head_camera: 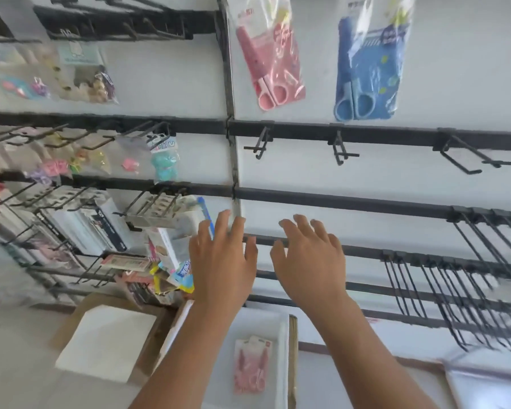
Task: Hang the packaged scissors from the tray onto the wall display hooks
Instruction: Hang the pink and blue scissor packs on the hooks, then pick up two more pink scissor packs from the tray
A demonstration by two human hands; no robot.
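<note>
A pink pack of scissors (270, 51) hangs high on the white wall, tilted, handles down. Well to its right hangs a blue pack of scissors (370, 69), also handles down. On the rail below them, three black hooks (341, 149) stick out bare. Lower down, a white tray (281, 343) holds one more pink pack (252, 366) lying flat.

Pink scissors pack (252, 367) in white tray (282, 343)

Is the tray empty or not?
Not empty: one pink scissors pack lies flat in the tray; both hands hold nothing.
</note>
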